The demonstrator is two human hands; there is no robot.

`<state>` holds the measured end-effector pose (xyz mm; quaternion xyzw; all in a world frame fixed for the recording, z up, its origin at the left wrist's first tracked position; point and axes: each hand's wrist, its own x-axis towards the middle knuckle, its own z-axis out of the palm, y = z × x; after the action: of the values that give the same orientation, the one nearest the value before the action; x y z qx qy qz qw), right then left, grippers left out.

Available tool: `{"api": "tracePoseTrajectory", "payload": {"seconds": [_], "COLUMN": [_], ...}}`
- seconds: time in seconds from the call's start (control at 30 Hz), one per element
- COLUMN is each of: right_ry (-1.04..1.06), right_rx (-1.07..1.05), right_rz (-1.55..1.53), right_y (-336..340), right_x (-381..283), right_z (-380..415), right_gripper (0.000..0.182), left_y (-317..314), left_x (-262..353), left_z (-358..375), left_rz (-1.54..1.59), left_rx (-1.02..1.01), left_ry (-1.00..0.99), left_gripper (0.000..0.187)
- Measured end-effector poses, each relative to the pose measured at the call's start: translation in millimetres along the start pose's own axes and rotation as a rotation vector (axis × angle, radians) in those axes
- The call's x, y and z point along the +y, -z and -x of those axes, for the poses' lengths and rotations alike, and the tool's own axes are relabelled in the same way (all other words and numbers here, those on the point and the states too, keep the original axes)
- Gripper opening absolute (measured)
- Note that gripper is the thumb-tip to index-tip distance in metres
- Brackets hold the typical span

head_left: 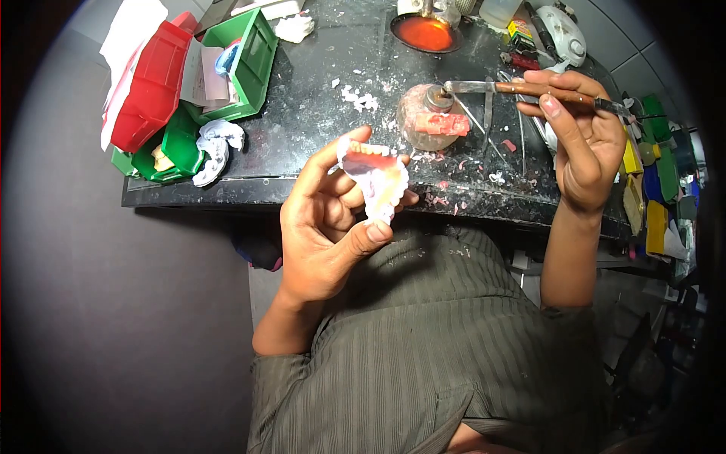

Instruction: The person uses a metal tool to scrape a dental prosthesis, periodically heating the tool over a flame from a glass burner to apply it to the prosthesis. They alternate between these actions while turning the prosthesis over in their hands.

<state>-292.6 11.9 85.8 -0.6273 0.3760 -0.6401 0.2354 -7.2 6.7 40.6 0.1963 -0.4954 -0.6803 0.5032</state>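
Observation:
My left hand (321, 219) is closed on a white dental cast (376, 181) with a row of teeth and pink wax on it, tilted in front of my chest. A wax knife (522, 88) with a brown wooden handle lies across the fingers of my right hand (582, 129), its flat metal blade pointing left. The blade's tip is at the metal neck of a round glass spirit lamp (412, 113); no flame can be made out. A piece of pink wax (443, 124) is against the lamp's front.
Green and red bins (246, 68) stand at the left of the dark bench (302, 113), with a white plaster piece (215, 151) beside them. A pan of red wax (426, 34) sits at the back. Thin metal tools (488, 113) and wax crumbs lie near the lamp.

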Motion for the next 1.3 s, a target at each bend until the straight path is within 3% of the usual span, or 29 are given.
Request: {"api": "tracePoseTrajectory", "payload": {"seconds": [0.9, 0.97, 1.1, 1.2, 1.27, 1.3], "right_ry": [0.017, 0.026, 0.013, -0.031, -0.408, -0.529], "right_rx": [-0.016, -0.018, 0.013, 0.076, 0.016, -0.055], "right_rz": [-0.013, 0.001, -0.005, 0.100, 0.317, 0.368], "right_y": [2, 2, 2, 9, 20, 27], "right_x": [-1, 0, -1, -8, -7, 6], "right_z": [-2, -2, -3, -13, -28, -35], "right_gripper": [0.022, 0.023, 0.019, 0.018, 0.020, 0.032], "left_y": [1, 6, 8, 10, 11, 10], "left_x": [-1, -3, -4, -6, -6, -6], "left_z": [1, 0, 0, 1, 0, 0], "left_rz": [-0.021, 0.090, 0.089, 0.097, 0.089, 0.087], "left_rx": [-0.002, -0.052, -0.047, -0.048, -0.055, -0.064], "left_ry": [0.026, 0.031, 0.026, 0.019, 0.012, 0.010], "left_gripper": [0.098, 0.086, 0.084, 0.081, 0.079, 0.079]}}
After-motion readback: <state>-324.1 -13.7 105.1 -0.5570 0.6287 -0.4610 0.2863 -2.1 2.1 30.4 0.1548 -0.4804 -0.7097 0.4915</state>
